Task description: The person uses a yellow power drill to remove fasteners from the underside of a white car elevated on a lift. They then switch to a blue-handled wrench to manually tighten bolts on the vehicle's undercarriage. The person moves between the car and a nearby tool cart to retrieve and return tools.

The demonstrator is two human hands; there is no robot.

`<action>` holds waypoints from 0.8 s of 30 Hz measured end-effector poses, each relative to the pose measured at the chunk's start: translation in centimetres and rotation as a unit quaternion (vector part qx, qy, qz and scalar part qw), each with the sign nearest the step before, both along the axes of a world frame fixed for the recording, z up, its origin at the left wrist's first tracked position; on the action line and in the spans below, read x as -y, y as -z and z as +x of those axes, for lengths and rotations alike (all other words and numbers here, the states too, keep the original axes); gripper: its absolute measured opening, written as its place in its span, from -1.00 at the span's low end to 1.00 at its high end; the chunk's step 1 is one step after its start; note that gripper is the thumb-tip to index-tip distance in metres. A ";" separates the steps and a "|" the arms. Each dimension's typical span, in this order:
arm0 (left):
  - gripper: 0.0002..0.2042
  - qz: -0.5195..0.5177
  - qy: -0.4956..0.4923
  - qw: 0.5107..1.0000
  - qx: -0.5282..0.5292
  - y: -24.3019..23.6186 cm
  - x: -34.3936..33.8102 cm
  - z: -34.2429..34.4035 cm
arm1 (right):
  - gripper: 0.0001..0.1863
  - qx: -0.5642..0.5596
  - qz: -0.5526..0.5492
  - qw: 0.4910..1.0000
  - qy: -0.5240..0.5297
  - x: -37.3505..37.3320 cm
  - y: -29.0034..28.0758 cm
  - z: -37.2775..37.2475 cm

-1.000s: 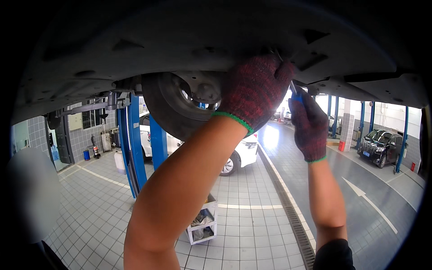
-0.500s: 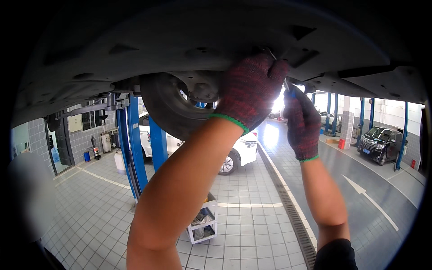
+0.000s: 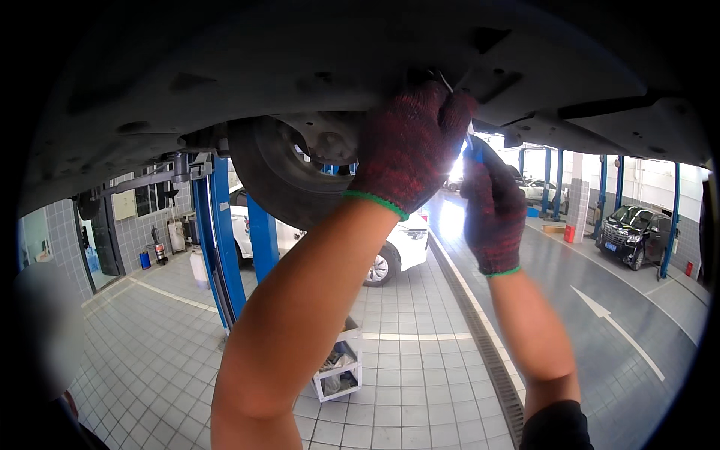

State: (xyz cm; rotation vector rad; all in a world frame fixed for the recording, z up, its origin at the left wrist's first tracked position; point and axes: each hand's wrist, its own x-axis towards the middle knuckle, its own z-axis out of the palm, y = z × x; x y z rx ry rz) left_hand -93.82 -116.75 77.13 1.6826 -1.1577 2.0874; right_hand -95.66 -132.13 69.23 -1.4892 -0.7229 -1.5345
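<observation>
Both my hands wear dark red-and-black knit gloves with green cuffs, raised to the dark underbody (image 3: 300,97) of a lifted car. My left hand (image 3: 409,146) is closed, its fingertips up at a dark opening in the panel. Just below and right of it, my right hand (image 3: 493,210) grips a tool by its blue handle (image 3: 475,152). A thin metal shaft (image 3: 445,81) shows above the left fingers, and a bright length shows again below them, above the handle. The left fingers seem to close around it; its tip is hidden. Behind my left hand hangs a wheel (image 3: 259,176).
Blue lift posts (image 3: 262,236) stand left of my arms. A white car (image 3: 405,251) is parked beyond, and a white tool cart (image 3: 341,371) stands below my left forearm. A floor drain grate (image 3: 480,341) runs lengthwise. At right is a black van (image 3: 634,236).
The view has shifted slightly, so the underbody sits a little further left. My right hand has moved slightly left, toward the left hand. Both grips look the same.
</observation>
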 end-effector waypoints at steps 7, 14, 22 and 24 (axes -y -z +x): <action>-0.67 -0.003 0.031 0.996 -0.079 -0.6 0.5 -0.2 | -0.62 0.094 -0.025 0.986 0.134 1.4 -1.4 0.2; -0.67 -0.030 0.078 0.995 -0.054 -0.5 0.8 0.5 | -0.62 0.091 -0.050 0.979 0.177 1.1 -1.4 -2.8; -0.75 -0.039 0.105 0.994 0.007 -0.1 0.5 -0.2 | -0.62 0.081 -0.109 0.968 0.213 1.3 -3.1 -5.3; -0.79 -0.045 0.151 0.985 -0.071 0.0 0.3 -0.8 | -0.62 0.048 -0.103 0.965 0.236 0.3 -2.3 -5.6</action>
